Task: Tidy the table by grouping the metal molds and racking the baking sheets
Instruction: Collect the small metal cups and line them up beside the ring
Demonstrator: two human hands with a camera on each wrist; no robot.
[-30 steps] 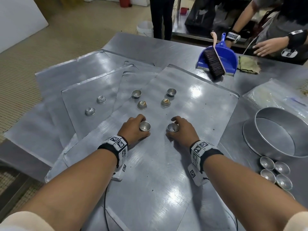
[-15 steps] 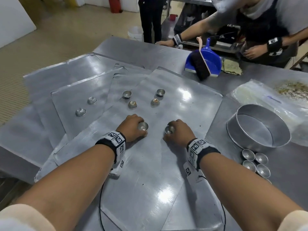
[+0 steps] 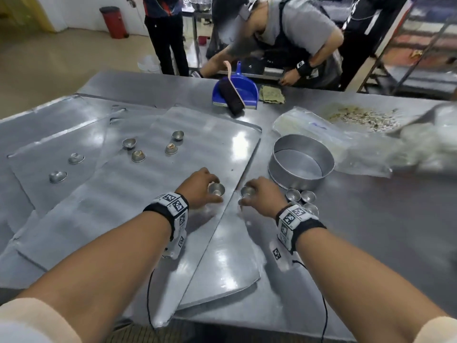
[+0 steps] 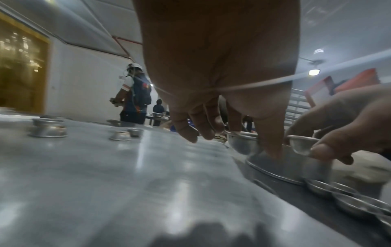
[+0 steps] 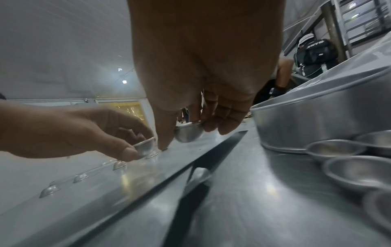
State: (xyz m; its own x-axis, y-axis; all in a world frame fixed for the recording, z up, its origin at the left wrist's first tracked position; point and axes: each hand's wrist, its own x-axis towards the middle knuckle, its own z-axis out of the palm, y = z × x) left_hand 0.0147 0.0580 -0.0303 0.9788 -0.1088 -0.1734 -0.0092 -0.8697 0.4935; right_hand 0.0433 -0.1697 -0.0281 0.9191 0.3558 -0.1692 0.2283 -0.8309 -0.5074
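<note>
My left hand pinches a small round metal mold just above the right edge of the top baking sheet. My right hand pinches another small mold over the bare table beside that sheet. Both molds show lifted in the wrist views: the left one and the right one. A cluster of small molds lies just right of my right hand, in front of a round cake pan. Several more small molds sit farther back on the overlapping sheets.
A blue dustpan with a brush and a rag lie at the far table edge. Plastic bags and crumbs cover the right side. A person in a grey shirt leans over the far side.
Both hands have lifted their molds off the sheet and carried them right, toward the mold cluster by the cake pan. The head view swung right and up.
</note>
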